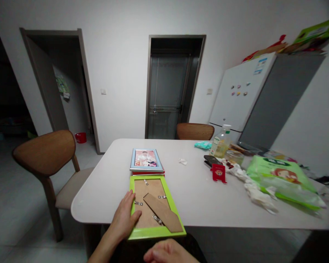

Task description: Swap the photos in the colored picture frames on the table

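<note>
A lime-green picture frame (173,204) lies face down at the table's near edge, its lower end jutting out over it. Its brown backing board (142,188) shows small metal clips and a slanted stand leg (164,213). My left hand (124,215) grips the frame's left side, thumb on the backing and fingers along the rim. Below the frame's near edge is my right hand (168,252), fingers curled in; whatever they may hold is hidden. Just beyond lies a light-blue picture frame (146,159), photo side up, on top of a red-edged one (163,173).
Toward the right of the table (104,197) are a crumpled tissue (182,161), a red card (218,172), a dark phone (211,160), a bottle (221,141) and a green tissue pack (285,179). Wooden chairs stand at the left (48,153) and far side (195,130).
</note>
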`<state>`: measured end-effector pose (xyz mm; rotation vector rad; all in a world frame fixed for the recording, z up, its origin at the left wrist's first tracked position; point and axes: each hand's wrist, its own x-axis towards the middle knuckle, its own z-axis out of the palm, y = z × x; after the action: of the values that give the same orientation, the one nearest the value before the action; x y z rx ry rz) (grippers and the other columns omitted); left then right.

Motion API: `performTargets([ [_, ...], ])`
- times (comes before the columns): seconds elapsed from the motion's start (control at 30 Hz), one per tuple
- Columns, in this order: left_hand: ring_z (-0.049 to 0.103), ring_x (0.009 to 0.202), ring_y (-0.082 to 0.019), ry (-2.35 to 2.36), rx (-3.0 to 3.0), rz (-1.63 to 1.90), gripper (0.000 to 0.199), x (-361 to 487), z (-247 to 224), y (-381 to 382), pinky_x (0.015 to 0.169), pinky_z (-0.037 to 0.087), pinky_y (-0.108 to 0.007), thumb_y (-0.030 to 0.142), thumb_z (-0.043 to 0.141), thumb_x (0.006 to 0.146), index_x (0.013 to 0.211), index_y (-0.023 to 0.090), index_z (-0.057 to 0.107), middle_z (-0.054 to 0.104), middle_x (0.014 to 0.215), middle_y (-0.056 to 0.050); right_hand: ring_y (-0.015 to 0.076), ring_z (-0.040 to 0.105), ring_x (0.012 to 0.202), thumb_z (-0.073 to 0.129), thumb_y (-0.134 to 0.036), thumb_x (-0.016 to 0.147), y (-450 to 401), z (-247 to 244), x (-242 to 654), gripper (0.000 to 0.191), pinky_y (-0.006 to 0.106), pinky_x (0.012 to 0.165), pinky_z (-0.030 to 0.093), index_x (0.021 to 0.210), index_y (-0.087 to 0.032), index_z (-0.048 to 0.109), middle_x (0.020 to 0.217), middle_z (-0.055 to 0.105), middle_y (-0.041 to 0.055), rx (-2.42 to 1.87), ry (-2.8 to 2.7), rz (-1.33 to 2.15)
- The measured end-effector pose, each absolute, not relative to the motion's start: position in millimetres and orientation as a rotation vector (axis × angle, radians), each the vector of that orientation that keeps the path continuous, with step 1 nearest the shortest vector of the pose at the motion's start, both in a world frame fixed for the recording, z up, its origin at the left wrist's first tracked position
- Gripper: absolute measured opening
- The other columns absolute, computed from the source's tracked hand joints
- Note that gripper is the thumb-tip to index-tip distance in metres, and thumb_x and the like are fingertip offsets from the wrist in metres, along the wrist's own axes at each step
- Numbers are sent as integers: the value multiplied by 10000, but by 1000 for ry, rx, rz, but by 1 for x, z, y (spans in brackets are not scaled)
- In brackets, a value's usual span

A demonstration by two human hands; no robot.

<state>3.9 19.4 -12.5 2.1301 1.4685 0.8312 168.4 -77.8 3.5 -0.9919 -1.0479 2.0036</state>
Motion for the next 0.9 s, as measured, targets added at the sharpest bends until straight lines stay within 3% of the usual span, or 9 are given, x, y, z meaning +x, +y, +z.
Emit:
performTargets([
  [0.1, 298, 1212, -200, 1471, 2103, 861, 575, 4, -11, 18, 1016, 218, -333, 238, 490, 656, 1199, 73, 396, 347, 1314, -131, 132, 574, 605, 536, -409, 681, -61, 32, 189, 326, 252, 557, 432, 841, -127, 570, 759, 621, 60, -1174, -1281, 1583],
  [0.17, 308, 1207, -202, 1478, 2092, 865, 566, 4, -10, 17, 1014, 223, -336, 237, 488, 658, 1194, 73, 404, 358, 1307, -131, 164, 557, 789, 520, -291, 688, -38, 42, 205, 219, 286, 724, 420, 837, -151, 598, 847, 617, 63, -1357, -1511, 1040],
  [0.23, 315, 1204, -200, 1483, 2081, 867, 559, 4, -9, 16, 1013, 225, -335, 233, 485, 659, 1192, 81, 409, 366, 1303, -124, 186, 508, 915, 514, -182, 649, -14, 39, 218, 226, 302, 836, 366, 853, -163, 611, 946, 592, 73, -1531, -1681, 576],
  [0.3, 320, 1202, -198, 1486, 2073, 869, 560, 4, -8, 16, 1012, 229, -332, 227, 479, 661, 1197, 82, 404, 365, 1304, -120, 184, 498, 922, 500, -111, 612, 6, 29, 225, 267, 282, 852, 349, 846, -150, 623, 954, 579, 80, -1658, -1816, 375],
  [0.47, 326, 1199, -193, 1482, 2082, 850, 569, 4, -4, 14, 1012, 229, -312, 216, 465, 664, 1206, 62, 390, 367, 1301, -126, 149, 511, 813, 436, -107, 666, 25, 7, 220, 246, 210, 745, 374, 807, -135, 636, 876, 553, 86, -1783, -1885, 205],
  [0.63, 333, 1194, -189, 1482, 2064, 866, 570, 4, -4, 14, 1012, 232, -301, 221, 469, 660, 1203, 67, 395, 381, 1295, -118, 144, 498, 772, 421, -154, 723, 26, 7, 217, 238, 211, 687, 362, 818, -162, 639, 855, 535, 77, -1856, -1914, 117],
  [0.9, 343, 1189, -185, 1478, 2037, 912, 565, 5, -6, 14, 1012, 239, -310, 201, 469, 655, 1202, 79, 397, 389, 1291, -109, 176, 445, 887, 400, -199, 782, 48, 16, 185, 248, 249, 769, 308, 880, -178, 626, 904, 565, 73, -1703, -2065, 44],
])
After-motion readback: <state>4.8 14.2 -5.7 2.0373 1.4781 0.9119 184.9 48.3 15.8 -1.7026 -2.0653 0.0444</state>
